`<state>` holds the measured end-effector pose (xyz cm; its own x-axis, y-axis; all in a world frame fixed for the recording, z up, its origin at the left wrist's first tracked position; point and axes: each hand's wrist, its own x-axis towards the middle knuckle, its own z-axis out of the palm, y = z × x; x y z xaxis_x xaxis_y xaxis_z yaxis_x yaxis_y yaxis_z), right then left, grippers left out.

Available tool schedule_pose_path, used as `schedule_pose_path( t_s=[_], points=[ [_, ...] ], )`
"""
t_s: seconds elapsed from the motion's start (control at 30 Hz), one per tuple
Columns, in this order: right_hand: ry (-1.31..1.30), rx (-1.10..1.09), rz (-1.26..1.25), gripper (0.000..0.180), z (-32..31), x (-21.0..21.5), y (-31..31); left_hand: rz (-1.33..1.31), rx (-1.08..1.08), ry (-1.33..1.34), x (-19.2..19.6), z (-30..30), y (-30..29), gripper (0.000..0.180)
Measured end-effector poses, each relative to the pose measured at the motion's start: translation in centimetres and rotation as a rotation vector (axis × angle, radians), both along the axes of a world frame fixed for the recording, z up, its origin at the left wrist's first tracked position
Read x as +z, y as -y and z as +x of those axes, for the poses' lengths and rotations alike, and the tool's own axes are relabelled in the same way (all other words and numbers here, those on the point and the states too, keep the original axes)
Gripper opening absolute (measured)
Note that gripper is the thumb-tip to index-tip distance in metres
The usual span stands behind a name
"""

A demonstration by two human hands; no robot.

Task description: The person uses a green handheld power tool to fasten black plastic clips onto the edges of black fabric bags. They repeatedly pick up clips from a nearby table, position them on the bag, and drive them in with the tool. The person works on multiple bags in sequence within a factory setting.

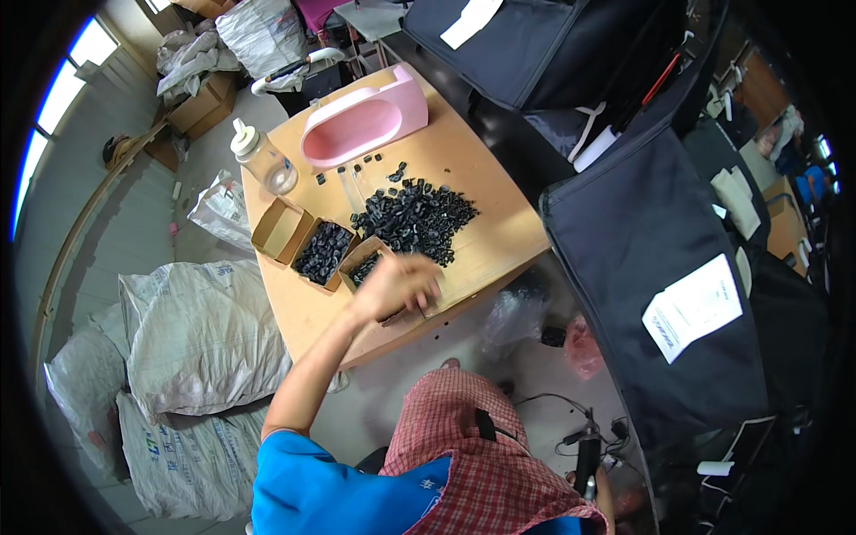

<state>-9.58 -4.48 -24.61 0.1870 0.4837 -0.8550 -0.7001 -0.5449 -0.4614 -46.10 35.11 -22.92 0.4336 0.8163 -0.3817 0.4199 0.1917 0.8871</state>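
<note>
My left hand [401, 283], smeared by motion, is over the near edge of the table beside a small cardboard box [346, 267] of black parts. Whether its fingers hold anything is unclear. A heap of small black plastic pieces [415, 218] lies just beyond it. Left of the hand, a second small box [323, 253] is full of black pieces, next to a bare-bottomed cardboard box [281, 232]. Low at the right, my right hand [605, 499], partly hidden, grips a black corded electric screwdriver [587, 459] held upright beside my checked apron.
A pink plastic holder [366, 120] and a clear bottle with a pale cap [266, 159] stand on the wooden table [499, 227]. Large woven sacks [205, 334] lie at the left. Black fabric cases [651, 267] crowd the right. Plastic bags [517, 316] and cables are on the floor.
</note>
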Motion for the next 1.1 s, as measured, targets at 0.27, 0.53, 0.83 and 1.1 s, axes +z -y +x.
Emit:
schedule_pose_path(
  t_s=[0.27, 0.53, 0.83, 1.1],
  points=[
    [0.052, 0.149, -0.056, 0.038, -4.1, 0.2, -8.8, 0.934, 0.130, -0.384, -9.4, 3.2, -14.0, 0.019],
    [0.183, -0.040, -0.027, 0.045, -4.2, -2.5, -2.5, 0.593, 0.285, -0.367, -6.2, -2.9, -12.4, 0.021],
    [-0.067, -0.214, -0.127, 0.038, -5.9, -3.8, -3.6, 0.450, 0.070, -0.462, -6.5, -7.6, -1.1, 0.015],
    [-0.052, -0.249, -0.073, 0.041, -7.8, -2.6, -5.9, 0.647, -0.033, -0.754, -8.6, -6.2, -0.5, 0.020]
  ],
)
